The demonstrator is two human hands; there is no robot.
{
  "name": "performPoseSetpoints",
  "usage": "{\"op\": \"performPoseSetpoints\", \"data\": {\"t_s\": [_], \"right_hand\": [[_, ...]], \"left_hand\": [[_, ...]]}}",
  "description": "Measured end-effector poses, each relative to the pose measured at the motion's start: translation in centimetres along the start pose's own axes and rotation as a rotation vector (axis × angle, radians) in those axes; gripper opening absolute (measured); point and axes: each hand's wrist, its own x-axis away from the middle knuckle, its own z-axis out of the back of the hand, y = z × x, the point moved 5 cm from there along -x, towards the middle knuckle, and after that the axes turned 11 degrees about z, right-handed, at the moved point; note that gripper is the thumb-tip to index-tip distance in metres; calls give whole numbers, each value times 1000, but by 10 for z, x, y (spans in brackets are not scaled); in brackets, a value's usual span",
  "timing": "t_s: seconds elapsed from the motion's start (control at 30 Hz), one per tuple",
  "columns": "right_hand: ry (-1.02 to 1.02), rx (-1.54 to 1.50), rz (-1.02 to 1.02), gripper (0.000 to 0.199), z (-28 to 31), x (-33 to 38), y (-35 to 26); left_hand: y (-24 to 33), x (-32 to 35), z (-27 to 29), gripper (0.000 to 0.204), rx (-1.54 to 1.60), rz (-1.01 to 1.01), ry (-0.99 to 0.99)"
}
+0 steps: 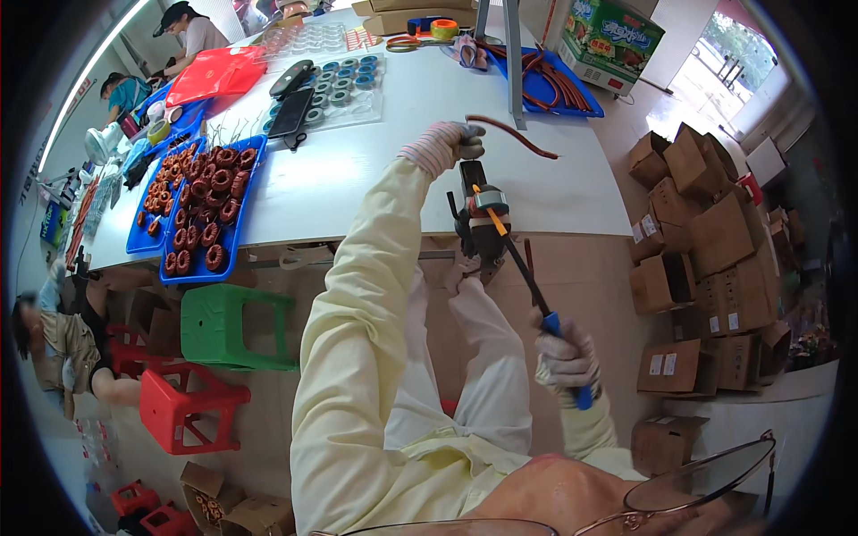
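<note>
Wearing a striped glove, my left hand [447, 147] is closed above the table's front part, its fingertips at a thick red-brown wire [523, 143] that curves off to the right. Just below it stands a black bench clamp [474, 234] at the table edge, with a small grey-green ring [489, 198] in it. My gloved right hand [567, 359] grips the blue handle of a long rod tool [527, 277]. The tool's dark shaft slants up to the clamp, ending in an orange part at the ring. Another short red-brown wire end [528, 255] hangs beside the shaft.
Blue trays [246, 237] of copper-wound rings lie at left; another tray [585, 107] holds thick wires, behind a metal post [514, 67]. Rings in clear plastic packs [344, 89] lie behind a phone [291, 113]. Stools [219, 326] and cartons [715, 241] flank me. Other people sit left.
</note>
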Motion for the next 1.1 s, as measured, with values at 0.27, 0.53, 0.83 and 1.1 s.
{"op": "performPoseSetpoints", "data": {"t_s": [0.27, 0.53, 0.83, 1.1], "right_hand": [[66, 192, 248, 38, 17, 79, 71], [243, 858, 291, 45, 36, 169, 118], [464, 1783, 441, 48, 13, 91, 45], [342, 1539, 34, 49, -44, 0, -23]], "left_hand": [[-26, 170, 5, 43, -893, -1143, 1065], [-137, 199, -81, 55, -1973, -1168, 346], [-63, 188, -27, 29, -235, -1077, 55], [-14, 72, 3, 34, 274, -224, -336]]}}
